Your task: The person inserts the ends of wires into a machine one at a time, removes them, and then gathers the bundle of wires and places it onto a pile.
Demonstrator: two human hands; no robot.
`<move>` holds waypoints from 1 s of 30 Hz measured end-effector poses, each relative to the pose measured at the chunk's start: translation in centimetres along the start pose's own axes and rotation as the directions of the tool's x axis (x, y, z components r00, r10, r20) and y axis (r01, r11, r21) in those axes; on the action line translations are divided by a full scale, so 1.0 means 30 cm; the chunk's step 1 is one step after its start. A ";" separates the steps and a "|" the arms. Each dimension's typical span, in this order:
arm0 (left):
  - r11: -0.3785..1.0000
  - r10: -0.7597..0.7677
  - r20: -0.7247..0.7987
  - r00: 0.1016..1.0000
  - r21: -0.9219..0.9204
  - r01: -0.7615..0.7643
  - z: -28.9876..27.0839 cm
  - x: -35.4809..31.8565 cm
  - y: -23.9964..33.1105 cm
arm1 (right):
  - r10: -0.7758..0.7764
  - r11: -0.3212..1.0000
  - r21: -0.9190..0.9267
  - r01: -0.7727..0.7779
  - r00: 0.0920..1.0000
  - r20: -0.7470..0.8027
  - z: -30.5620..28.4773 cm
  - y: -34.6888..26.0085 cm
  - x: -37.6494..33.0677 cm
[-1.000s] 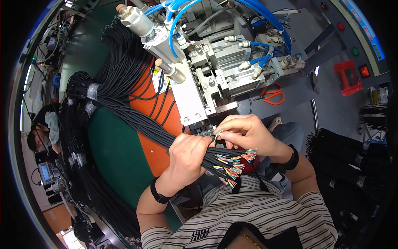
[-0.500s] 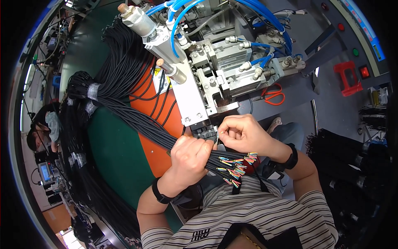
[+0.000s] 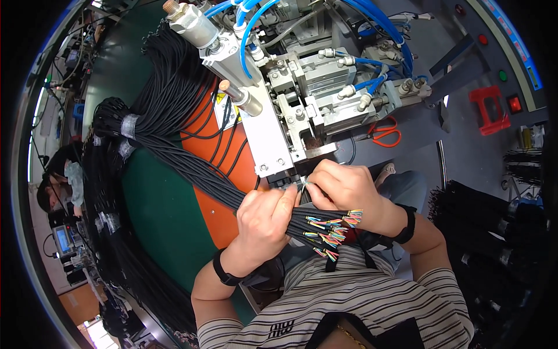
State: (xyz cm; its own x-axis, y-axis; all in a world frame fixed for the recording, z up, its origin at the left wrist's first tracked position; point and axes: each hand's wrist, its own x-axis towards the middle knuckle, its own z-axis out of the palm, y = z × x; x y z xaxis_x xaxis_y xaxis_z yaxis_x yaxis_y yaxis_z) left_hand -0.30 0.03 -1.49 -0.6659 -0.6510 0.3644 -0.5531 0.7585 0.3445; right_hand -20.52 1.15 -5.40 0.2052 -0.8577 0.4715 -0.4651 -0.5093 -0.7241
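Note:
My left hand [image 3: 263, 218] is wrapped around a bundle of black cables [image 3: 197, 174]. Past my fingers, their stripped ends fan out in thin coloured wires [image 3: 328, 234], pink, yellow, blue and green. The fingers of my right hand [image 3: 347, 187] are pinched together close to my left thumb, on a pale thin wire end [image 3: 303, 184]. Both fingertips meet just in front of the small black fixture [image 3: 283, 180] at the near end of the metal machine [image 3: 264, 139]. Exactly which cable that wire belongs to is hidden by my hands.
Blue air hoses [image 3: 388, 29] arch over the machine's cylinders. Red-handled scissors [image 3: 385, 134] lie to its right, with a red holder [image 3: 489, 110] beyond. More cables [image 3: 125, 125], tied in bundles, cover the green and orange table [image 3: 157, 203]. Another person [image 3: 61, 177] is at far left.
My right hand has turned slightly, and its fingertips have come up against those of my left hand at the wire. My left hand keeps the cable bundle.

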 end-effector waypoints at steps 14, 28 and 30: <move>0.999 -0.038 0.050 0.998 -0.028 0.039 -0.003 -0.014 -0.004 | 0.018 0.996 -0.085 -0.020 1.000 -0.024 0.021 0.010 -0.014; 0.989 0.108 0.216 0.970 0.078 -0.128 -0.040 0.023 0.000 | -0.018 0.970 -0.241 0.027 0.999 0.038 0.012 -0.010 0.004; 0.970 0.125 0.302 0.945 0.163 -0.180 -0.048 0.038 0.008 | 0.006 0.937 -0.347 0.044 0.990 0.143 0.006 -0.020 0.013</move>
State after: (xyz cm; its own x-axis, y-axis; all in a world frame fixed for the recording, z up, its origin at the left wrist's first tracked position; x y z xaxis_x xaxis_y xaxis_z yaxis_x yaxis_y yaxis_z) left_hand -0.48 -0.56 0.27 -0.8497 -0.5120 0.1257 -0.4981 0.8578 0.1271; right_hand -20.01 1.10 -4.85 0.3235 -0.8621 0.3900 -0.7252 -0.4907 -0.4831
